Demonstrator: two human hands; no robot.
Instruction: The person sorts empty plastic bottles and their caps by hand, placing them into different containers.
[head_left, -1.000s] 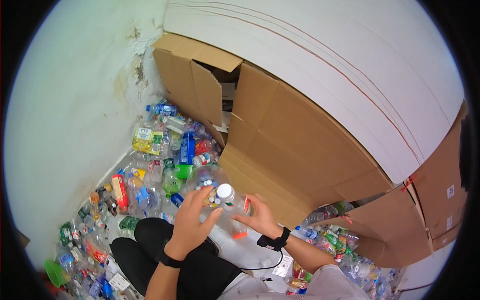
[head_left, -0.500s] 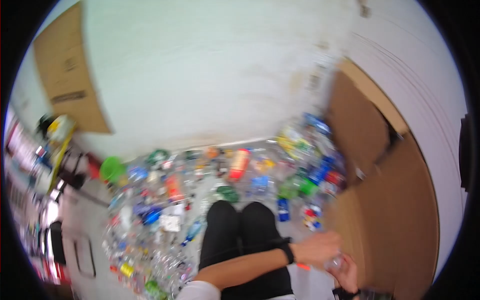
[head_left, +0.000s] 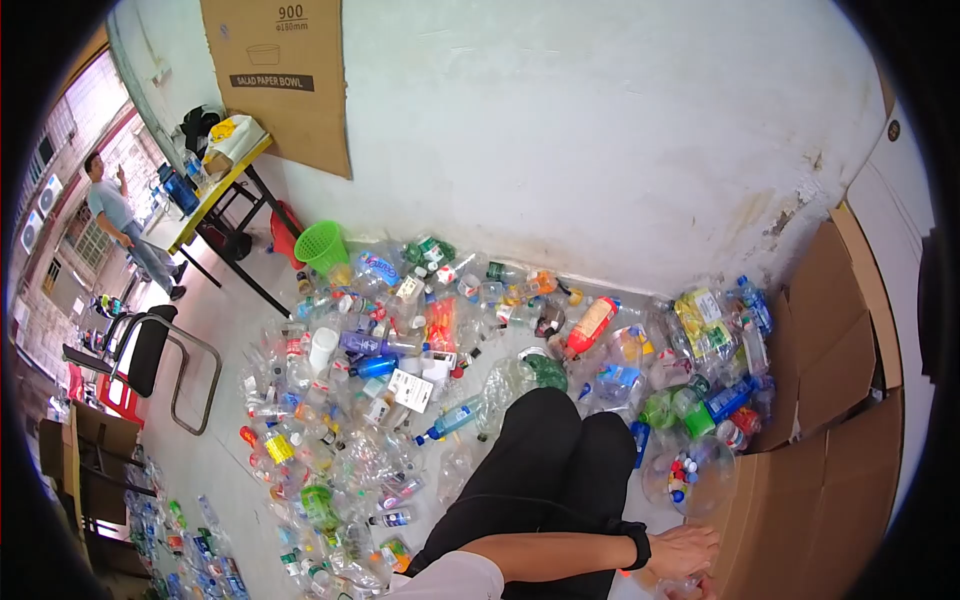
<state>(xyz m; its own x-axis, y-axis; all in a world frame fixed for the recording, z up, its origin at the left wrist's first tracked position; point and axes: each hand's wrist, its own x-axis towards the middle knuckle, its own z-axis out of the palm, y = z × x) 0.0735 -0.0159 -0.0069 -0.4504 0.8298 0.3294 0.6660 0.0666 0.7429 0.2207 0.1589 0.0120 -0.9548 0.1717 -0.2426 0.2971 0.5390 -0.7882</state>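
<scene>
My left hand (head_left: 682, 550) reaches across my lap, a black band on its wrist, with its fingers closed over a clear plastic bottle (head_left: 680, 586). Only the fingers of my right hand (head_left: 708, 588) show at the bottom edge, closed on the same bottle from the other side. Most of the bottle is cut off or covered by the hands. Just beyond them stands a clear round container (head_left: 655, 480) with red, blue, white and yellow bottle caps (head_left: 683, 476) in it. An open cardboard box (head_left: 800, 510) is close on the right.
Plastic bottles (head_left: 380, 460) lie heaped before and left of my knees, with a red bottle (head_left: 592, 326) and a green basket (head_left: 320, 246) among them. A table (head_left: 225, 190), a chair (head_left: 150, 350) and a standing person (head_left: 120, 215) are at the left.
My view has swung left and sharpened, bringing the person and more of the table into sight. Both hands now sit lower in the picture, still together at the bottle.
</scene>
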